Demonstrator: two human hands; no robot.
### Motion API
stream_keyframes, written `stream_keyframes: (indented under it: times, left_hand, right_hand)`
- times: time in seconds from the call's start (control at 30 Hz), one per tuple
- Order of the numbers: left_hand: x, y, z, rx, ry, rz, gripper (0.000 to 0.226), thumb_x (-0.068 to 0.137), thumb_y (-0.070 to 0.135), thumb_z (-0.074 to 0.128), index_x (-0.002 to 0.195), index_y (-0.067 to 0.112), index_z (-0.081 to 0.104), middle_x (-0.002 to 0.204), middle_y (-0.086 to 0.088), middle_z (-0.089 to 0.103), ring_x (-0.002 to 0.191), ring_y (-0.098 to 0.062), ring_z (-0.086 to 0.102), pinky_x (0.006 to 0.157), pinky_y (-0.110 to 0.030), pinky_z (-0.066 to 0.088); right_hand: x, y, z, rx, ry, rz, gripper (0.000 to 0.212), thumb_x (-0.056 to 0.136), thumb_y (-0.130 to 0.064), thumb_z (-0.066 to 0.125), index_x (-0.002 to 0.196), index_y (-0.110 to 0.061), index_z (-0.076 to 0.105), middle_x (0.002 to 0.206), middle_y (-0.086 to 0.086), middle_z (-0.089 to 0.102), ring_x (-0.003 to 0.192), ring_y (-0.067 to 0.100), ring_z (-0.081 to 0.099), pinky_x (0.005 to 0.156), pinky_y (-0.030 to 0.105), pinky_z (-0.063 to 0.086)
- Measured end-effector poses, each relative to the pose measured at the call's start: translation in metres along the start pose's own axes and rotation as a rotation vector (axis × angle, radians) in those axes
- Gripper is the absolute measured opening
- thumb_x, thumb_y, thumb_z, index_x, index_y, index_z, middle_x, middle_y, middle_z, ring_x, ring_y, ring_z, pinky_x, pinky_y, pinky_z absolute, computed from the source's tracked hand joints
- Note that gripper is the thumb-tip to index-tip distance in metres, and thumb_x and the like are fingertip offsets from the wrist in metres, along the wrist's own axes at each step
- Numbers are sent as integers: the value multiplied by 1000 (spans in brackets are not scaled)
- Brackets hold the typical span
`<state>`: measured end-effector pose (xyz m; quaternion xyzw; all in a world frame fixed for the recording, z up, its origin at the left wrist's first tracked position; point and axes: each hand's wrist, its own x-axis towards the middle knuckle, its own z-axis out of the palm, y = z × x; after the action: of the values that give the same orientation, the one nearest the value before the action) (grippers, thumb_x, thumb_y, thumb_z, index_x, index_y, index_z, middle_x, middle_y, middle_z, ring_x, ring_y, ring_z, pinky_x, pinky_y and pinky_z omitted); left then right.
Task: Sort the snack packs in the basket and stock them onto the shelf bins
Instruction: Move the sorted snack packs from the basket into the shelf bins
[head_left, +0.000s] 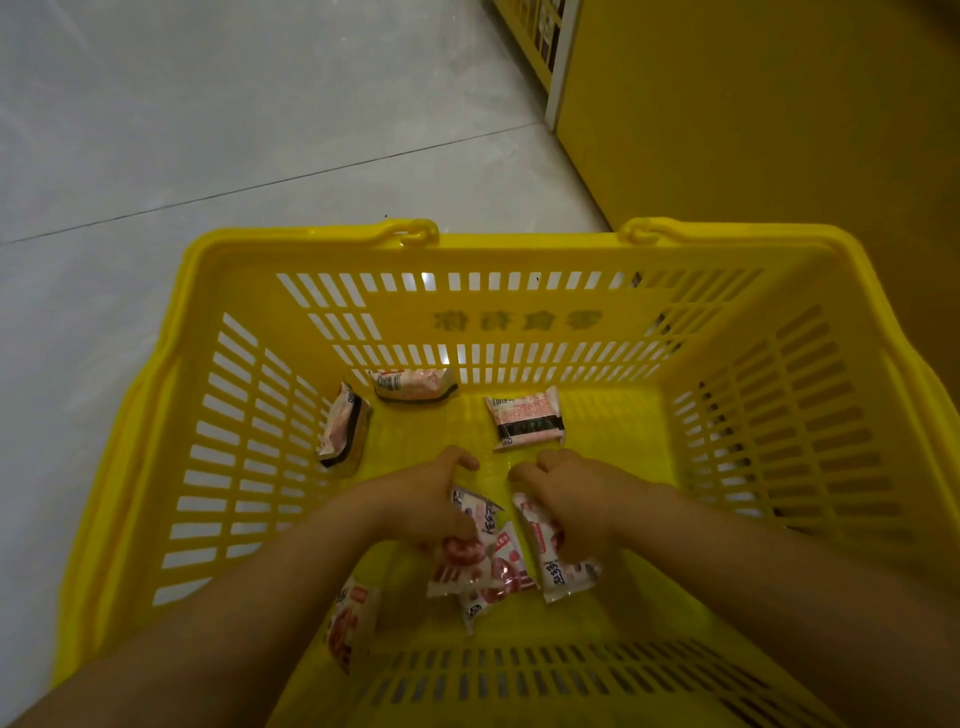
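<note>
- Head view, centre of frame: the left hand (426, 501) has its fingers curled round a bunch of pink-and-white film snack packs (480, 564). The right hand (574, 499) is curled round a single pack (558, 566). Both hands are low inside the yellow slotted plastic basket (311, 244).
- Head view, basket floor: four packs lie loose.
  - The leaning pack (343, 431) rests against the left wall.
  - The far pack (413, 385) sits at the far wall.
  - The flat pack (527, 418) lies just above the hands.
  - The near pack (350, 621) lies beside the left forearm.
- Progress (judgement): the packs are being gathered, and no stocked pack is visible.
- Head view, upper right: the yellow shelf unit (727, 104) shows mostly a plain panel. Its bins are cut off at the top edge.
- Hidden: both palms, the number of packs in the bunch, and the blurred pack print.
</note>
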<state>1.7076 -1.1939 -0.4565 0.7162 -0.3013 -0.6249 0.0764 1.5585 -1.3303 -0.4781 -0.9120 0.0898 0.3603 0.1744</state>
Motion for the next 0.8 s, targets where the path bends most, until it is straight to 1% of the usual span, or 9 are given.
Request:
stream_keyframes:
  times: [0.07,0.13,0.2,0.27,0.43,0.53,0.63,0.73,0.8]
  left_hand:
    - [0,-1,8,-105,-41,20,52,86,17,70,126,32,41,101,-6,64,89,-23,69,71,-33,58]
    - [3,-3,11,-147,-22,55,37,85,15,71,116,26,54,102,-2,68,92,-20,69,73,-32,58]
    - [6,-3,12,-131,4,77,25,82,18,74,102,23,61,99,1,68,85,-14,67,68,-27,54]
    - [8,-4,11,-134,10,62,19,80,18,75,93,22,61,90,2,65,74,-11,61,61,-22,49]
    - [3,-9,20,-444,-123,26,57,83,4,71,126,27,42,99,-4,60,77,-15,68,67,-29,57]
    - [4,-11,28,21,-102,66,60,85,8,67,132,31,38,122,-6,55,104,-23,62,79,-32,56]
    - [4,-12,38,512,24,79,45,86,25,66,126,20,47,126,-8,50,109,-26,55,85,-34,48]
    - [0,-10,46,770,53,45,57,86,37,66,133,15,42,130,-12,40,115,-30,49,87,-40,46]
    - [-1,-8,52,846,59,80,61,87,36,66,136,12,39,137,-14,32,122,-33,43,88,-42,45]
  right_hand:
    - [-5,7,0,-17,-72,42,76,70,-30,80,134,-20,39,123,8,45,111,24,47,85,34,45]
    - [-10,16,-1,6,-87,64,50,70,-35,78,111,-21,53,114,4,45,94,19,50,74,29,46]
    - [-14,24,-3,77,-50,102,34,68,-38,78,91,-25,55,106,1,49,85,16,51,67,26,45]
    - [-15,33,-9,199,40,180,35,67,-36,78,93,-26,56,103,-1,61,85,16,57,67,25,47]
    - [-15,40,-14,769,426,250,47,67,-24,83,102,-28,51,77,-10,65,71,10,64,63,26,50]
    - [-16,35,1,736,502,216,45,70,-21,81,104,-29,52,83,-9,66,75,11,65,65,30,52]
    - [-19,34,16,512,483,206,38,72,-24,77,92,-32,45,85,-11,57,74,11,55,57,28,40]
    - [-25,33,16,200,497,177,38,74,-36,73,94,-32,41,89,-11,53,86,16,53,61,27,30]
    - [-27,32,15,-34,496,135,45,79,-43,67,114,-30,42,109,-6,58,101,19,53,74,28,34]
